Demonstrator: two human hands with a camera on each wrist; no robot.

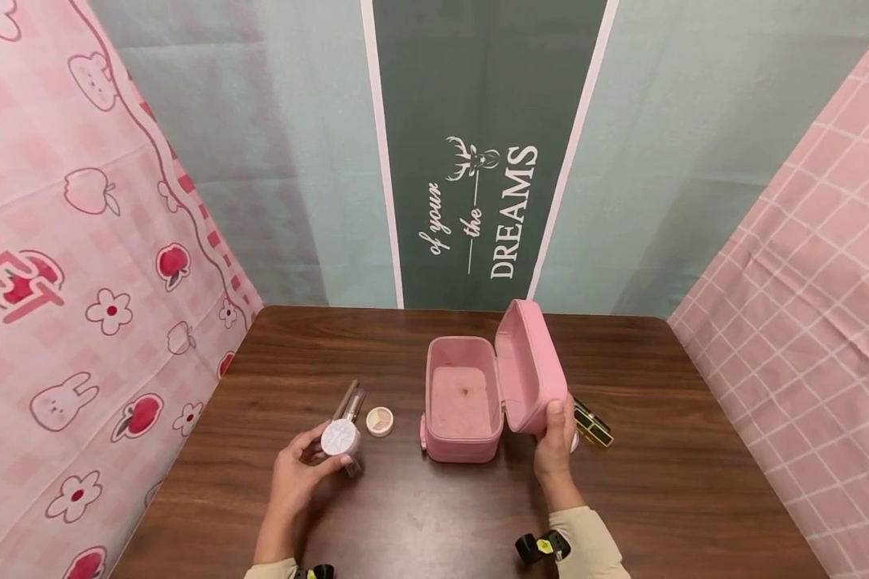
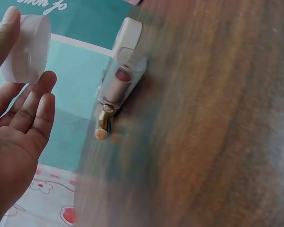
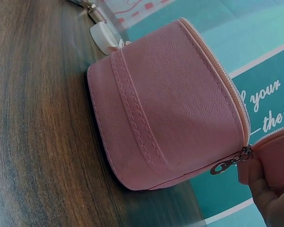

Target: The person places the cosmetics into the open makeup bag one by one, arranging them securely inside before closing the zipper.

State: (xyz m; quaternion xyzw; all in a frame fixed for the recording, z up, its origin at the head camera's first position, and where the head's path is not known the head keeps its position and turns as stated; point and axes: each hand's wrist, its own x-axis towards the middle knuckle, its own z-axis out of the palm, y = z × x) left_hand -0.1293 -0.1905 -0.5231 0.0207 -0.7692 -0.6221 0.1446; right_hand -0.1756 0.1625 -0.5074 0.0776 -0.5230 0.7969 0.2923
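Note:
My left hand (image 1: 298, 474) pinches a round white cosmetic jar (image 1: 340, 437) between thumb and fingers, its patterned face turned up. In the left wrist view the jar (image 2: 28, 49) shows its side, raised off the table. Under and beyond that hand lies a clear-capped lipstick (image 2: 118, 85). My right hand (image 1: 554, 450) grips the front corner of the lid (image 1: 539, 366) of a pink zippered makeup case (image 1: 463, 449). The lid stands swung up to the right, and the case's inside looks bare. In the right wrist view the zipper pull (image 3: 222, 167) hangs near the thumb.
A small round three-shade palette (image 1: 380, 420) lies between my left hand and the case. A thin brown stick (image 1: 345, 399) lies beside the lipstick. Right of the lid are black-and-gold tubes (image 1: 592, 424) and a partly hidden pale round item (image 1: 574, 441). Fabric hangings surround the table (image 1: 420, 515).

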